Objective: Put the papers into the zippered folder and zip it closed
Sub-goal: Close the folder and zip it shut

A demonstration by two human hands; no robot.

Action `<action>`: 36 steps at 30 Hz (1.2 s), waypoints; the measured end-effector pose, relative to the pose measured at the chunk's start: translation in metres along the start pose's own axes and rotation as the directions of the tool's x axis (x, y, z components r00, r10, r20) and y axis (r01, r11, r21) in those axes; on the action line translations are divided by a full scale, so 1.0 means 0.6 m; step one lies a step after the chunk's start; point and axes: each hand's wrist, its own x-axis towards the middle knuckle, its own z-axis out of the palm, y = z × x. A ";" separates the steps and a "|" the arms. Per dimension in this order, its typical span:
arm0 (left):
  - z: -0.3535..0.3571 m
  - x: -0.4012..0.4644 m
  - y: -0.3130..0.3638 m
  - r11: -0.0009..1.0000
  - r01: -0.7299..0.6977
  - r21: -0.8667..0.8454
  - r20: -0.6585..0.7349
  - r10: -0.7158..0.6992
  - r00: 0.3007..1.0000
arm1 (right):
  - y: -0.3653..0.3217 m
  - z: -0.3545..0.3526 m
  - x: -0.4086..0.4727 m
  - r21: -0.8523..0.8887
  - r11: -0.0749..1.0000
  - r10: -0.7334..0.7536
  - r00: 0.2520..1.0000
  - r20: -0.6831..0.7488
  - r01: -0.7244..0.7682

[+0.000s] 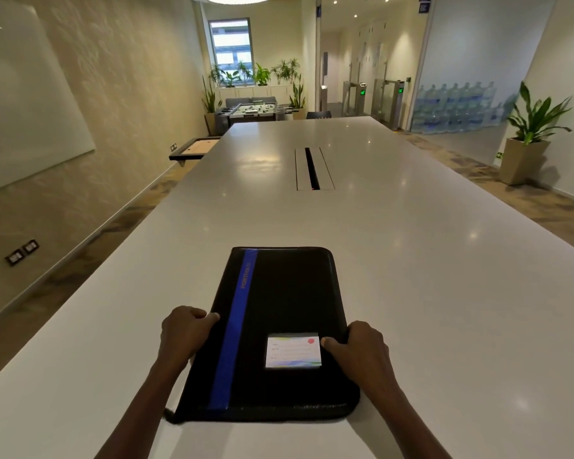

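A black zippered folder (279, 306) with a blue stripe down its left side and a white label card lies flat and closed on the white table (411, 260), near my edge. My left hand (184, 329) grips the folder's left edge, thumb on top. My right hand (358, 351) grips its right edge beside the label, thumb on the cover. The zip runs along the near edge, and a short pull tab sticks out at the near left corner. No papers are in view.
A cable slot (312, 168) is set into the table's middle, farther away. A whiteboard hangs on the left wall. A potted plant (527, 134) stands on the floor at the right. A foosball table and more plants stand at the far end.
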 end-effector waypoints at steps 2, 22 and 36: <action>-0.001 -0.010 -0.006 0.999 0.031 -0.038 -0.003 -0.031 1.000 | -0.001 0.003 -0.008 0.036 0.999 0.005 1.000 -0.009 -0.005; -0.027 -0.009 -0.020 0.939 0.112 -0.325 -0.007 -0.121 0.993 | -0.044 0.041 -0.052 0.269 0.945 -0.134 0.972 -0.192 0.183; -0.199 0.114 -0.125 0.980 0.033 -0.194 -0.146 -0.062 0.987 | -0.237 0.184 -0.074 0.348 0.919 -0.102 0.965 -0.243 0.185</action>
